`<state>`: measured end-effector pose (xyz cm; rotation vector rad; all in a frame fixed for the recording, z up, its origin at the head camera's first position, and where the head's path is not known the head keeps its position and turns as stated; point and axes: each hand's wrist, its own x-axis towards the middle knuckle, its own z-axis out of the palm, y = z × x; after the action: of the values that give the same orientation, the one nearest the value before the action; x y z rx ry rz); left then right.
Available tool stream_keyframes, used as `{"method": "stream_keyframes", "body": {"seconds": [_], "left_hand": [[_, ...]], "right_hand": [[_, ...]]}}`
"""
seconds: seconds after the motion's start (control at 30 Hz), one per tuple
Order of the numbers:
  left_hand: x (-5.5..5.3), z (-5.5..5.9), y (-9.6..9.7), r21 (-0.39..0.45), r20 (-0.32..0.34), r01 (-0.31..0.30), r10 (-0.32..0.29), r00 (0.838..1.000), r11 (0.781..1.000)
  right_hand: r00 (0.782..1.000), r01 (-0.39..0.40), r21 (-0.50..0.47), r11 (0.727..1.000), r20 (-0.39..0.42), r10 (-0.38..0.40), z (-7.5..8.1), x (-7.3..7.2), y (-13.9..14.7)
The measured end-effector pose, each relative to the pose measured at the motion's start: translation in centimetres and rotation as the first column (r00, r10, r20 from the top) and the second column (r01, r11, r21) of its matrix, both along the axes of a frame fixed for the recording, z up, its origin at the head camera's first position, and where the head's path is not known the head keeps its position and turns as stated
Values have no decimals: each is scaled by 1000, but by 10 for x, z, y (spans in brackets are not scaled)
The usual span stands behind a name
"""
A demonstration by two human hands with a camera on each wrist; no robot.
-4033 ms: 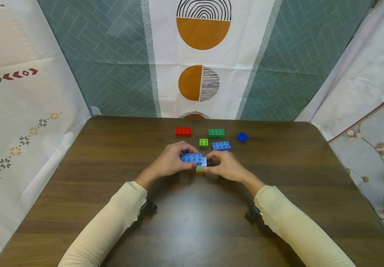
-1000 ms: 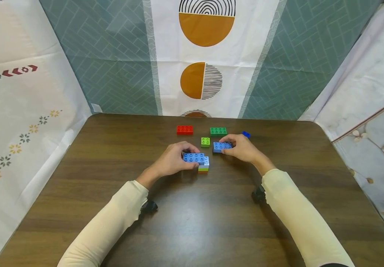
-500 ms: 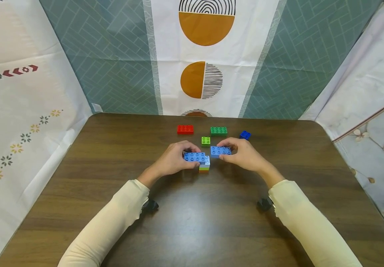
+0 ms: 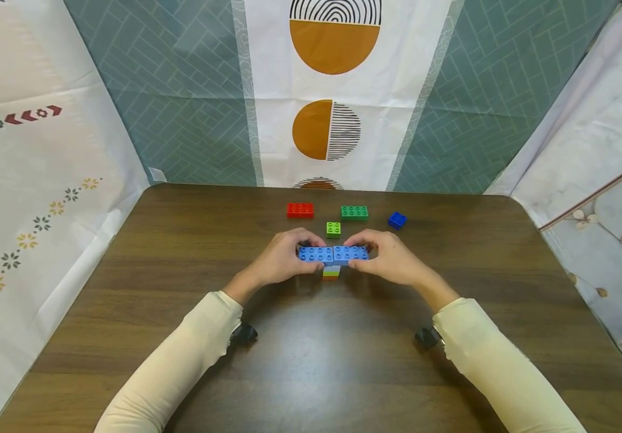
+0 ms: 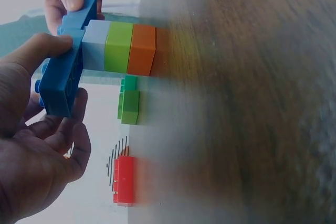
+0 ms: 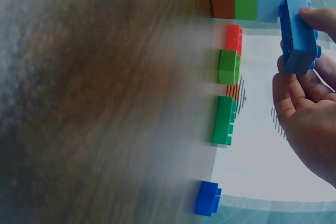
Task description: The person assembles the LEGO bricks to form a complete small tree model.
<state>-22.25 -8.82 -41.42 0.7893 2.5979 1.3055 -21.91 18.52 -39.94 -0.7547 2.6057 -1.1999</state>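
A small tower stands on the table, its orange brick [image 5: 142,50] at the bottom, a lime brick [image 5: 118,48] over that and a pale blue brick [image 5: 96,44] above. Two long blue bricks meet end to end on top, each jutting out to one side. My left hand [image 4: 285,258] pinches the left blue brick [image 4: 315,255] between thumb and fingers. The right blue brick [image 4: 351,254] is pinched the same way by my right hand [image 4: 387,257]. In the right wrist view, its inner end sits at the pale blue brick's top.
Behind the tower lie a red brick [image 4: 300,210], a lime square brick [image 4: 333,229], a green brick [image 4: 354,212] and a dark blue square brick [image 4: 397,220]. The brown table [image 4: 208,240] ends at hanging cloths [image 4: 192,132].
My right hand left the tower, picked up the second long blue brick from behind it and brought it left onto the tower top, beside the first. The left hand kept its hold.
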Motion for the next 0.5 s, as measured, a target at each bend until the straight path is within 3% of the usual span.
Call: {"method": "stream_keyframes", "body": {"seconds": [0.5], "left_hand": [[-2,-2,2,-3,-3,0,0,1000,1000]], "right_hand": [[1000,10,-5,1000,-12,-10,-1,3,-4]]}}
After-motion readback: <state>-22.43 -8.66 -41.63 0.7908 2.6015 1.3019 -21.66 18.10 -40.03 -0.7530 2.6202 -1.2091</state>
